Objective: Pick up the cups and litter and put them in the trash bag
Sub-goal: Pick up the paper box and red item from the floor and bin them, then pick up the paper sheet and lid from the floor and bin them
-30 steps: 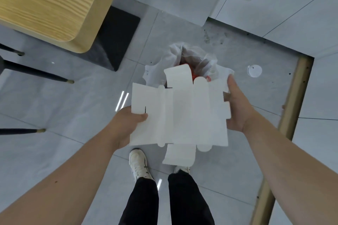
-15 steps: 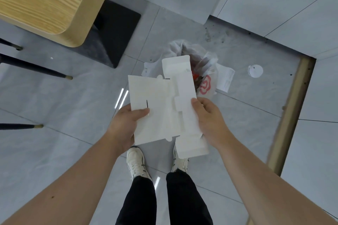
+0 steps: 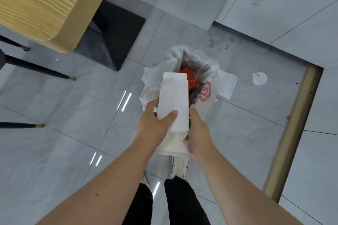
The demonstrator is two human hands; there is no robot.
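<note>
I have both hands, left (image 3: pixel 155 124) and right (image 3: pixel 198 133), closed on the folded carton (image 3: pixel 173 102); it looks light, springy, best pinched along its folds.

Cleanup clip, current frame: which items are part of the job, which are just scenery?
Part of the job:
- folded white cardboard, held by left hand and right hand
- trash bag, open, on the floor
- round white lid on the floor
- white paper beside the bag

Just there:
- wooden table
- chair legs
- dark table base
</note>
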